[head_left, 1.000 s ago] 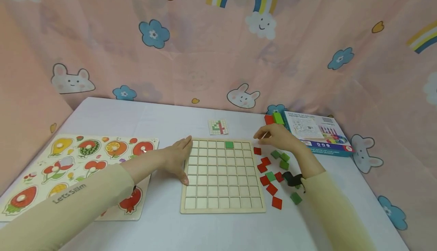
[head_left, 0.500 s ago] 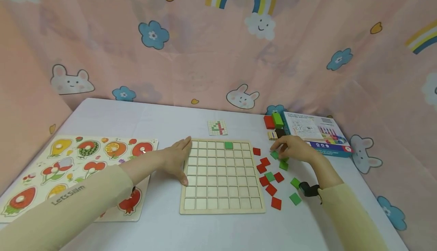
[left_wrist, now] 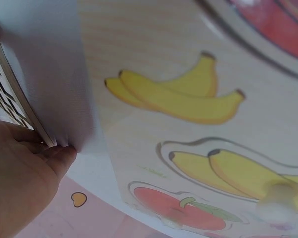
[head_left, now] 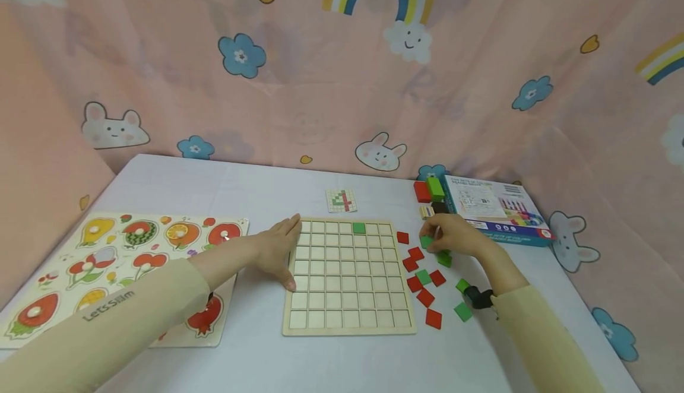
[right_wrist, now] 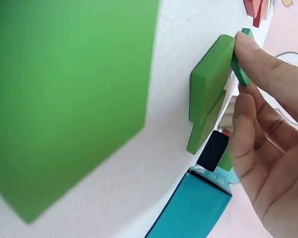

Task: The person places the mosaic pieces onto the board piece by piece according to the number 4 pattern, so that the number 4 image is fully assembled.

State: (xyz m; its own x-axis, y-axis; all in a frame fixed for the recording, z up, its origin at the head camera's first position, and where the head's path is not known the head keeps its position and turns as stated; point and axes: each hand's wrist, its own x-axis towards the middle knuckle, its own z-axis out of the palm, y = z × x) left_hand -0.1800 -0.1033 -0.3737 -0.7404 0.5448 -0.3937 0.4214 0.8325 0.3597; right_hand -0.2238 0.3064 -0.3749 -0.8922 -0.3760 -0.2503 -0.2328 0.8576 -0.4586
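My left hand rests spread along the left edge of a wooden grid board, thumb and fingers against its rim. The left wrist view shows its fingertips beside that edge. One green square tile sits in the board's top row. To the right of the board, my right hand pinches another green square tile between thumb and fingertips, low over the table. More green tiles lie beneath that hand. Red tiles are scattered between the board and the hand.
A small pattern card lies behind the board. At the left is a fruit puzzle board, partly under the left arm. Red and green blocks stand at the back right, beside a printed box.
My right hand has come down from behind the board's right corner to the green tiles and taken one, shifting it slightly left. My left hand stays at the board's edge.
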